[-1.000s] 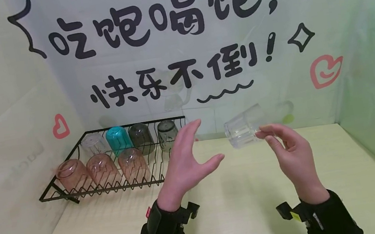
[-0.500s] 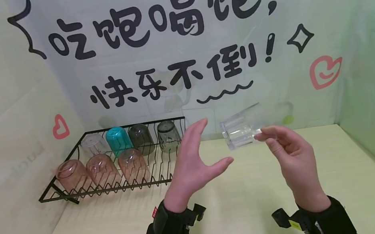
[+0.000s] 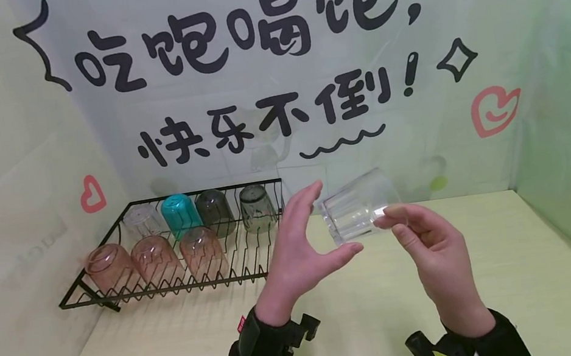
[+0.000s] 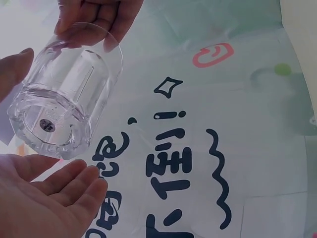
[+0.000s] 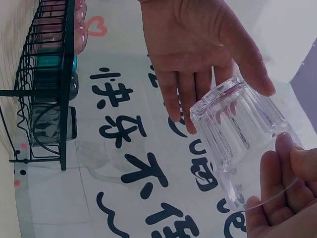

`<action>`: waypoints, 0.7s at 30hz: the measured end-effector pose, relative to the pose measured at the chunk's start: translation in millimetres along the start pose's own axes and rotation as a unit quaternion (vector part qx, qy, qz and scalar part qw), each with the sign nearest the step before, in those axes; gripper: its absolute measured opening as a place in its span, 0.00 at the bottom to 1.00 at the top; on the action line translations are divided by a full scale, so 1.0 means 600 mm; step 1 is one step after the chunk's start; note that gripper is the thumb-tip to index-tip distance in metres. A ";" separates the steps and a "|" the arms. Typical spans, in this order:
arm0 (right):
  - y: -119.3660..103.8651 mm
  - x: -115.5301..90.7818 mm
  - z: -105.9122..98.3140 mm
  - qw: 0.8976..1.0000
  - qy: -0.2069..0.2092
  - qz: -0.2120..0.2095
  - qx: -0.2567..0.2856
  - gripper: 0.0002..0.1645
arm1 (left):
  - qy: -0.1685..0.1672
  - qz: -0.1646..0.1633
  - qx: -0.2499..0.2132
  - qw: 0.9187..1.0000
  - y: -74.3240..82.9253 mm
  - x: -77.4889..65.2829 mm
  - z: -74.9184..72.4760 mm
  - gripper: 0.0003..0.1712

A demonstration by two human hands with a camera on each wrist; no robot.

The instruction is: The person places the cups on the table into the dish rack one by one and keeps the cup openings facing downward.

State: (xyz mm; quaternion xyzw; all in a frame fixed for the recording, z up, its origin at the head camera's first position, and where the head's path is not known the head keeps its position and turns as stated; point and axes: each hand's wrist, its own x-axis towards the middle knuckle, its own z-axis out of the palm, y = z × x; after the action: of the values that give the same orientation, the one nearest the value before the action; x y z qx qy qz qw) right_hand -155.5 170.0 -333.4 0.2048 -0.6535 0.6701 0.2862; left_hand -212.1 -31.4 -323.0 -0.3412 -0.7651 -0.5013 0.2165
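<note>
A clear drinking glass [image 3: 358, 204] is held tilted on its side in the air, its thick base toward the left hand. My right hand [image 3: 439, 259] pinches it near the rim between thumb and fingers. My left hand [image 3: 297, 256] is spread around the base end, thumb below and fingers on the far side. In the left wrist view the glass [image 4: 69, 99] shows a small dark round sticker on its base, and the left fingers [image 4: 74, 193] lie straight beside it. The right wrist view has the left palm [image 5: 193, 34] behind the glass's base.
A black wire rack [image 3: 180, 288] at the left back carries upside-down glasses: several in clear, grey and pink, such as this pink glass [image 3: 156, 262], and a turquoise glass [image 3: 180, 212]. Behind stands a printed wall cloth [image 3: 228, 88]. The pale table [image 3: 361, 314] lies below the hands.
The glass and my right hand have moved left and slightly down. My left hand has shifted right, and the glass base now lies between its thumb and fingers.
</note>
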 end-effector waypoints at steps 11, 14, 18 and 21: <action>-0.003 -0.006 0.009 1.000 0.019 0.009 0.005 0.13 | -0.009 -0.005 -0.100 0.995 -0.003 -0.003 0.010 0.52; -0.002 -0.006 0.010 1.000 0.015 0.001 0.016 0.12 | -0.009 -0.010 -0.144 0.989 -0.003 -0.003 0.012 0.50; 0.001 -0.005 0.011 1.000 0.001 -0.010 0.026 0.13 | 0.000 -0.016 -0.176 0.984 -0.004 -0.003 0.014 0.49; 0.003 -0.006 0.010 1.000 -0.008 -0.014 0.025 0.13 | 0.004 -0.019 -0.183 0.983 -0.005 -0.004 0.013 0.48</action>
State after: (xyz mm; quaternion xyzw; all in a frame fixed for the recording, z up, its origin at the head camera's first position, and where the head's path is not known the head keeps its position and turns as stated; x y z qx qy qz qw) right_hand -154.7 163.6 -336.5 0.2259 -0.6360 0.6807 0.2850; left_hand -212.7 -25.9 -329.8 -0.3583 -0.6660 -0.6381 0.1443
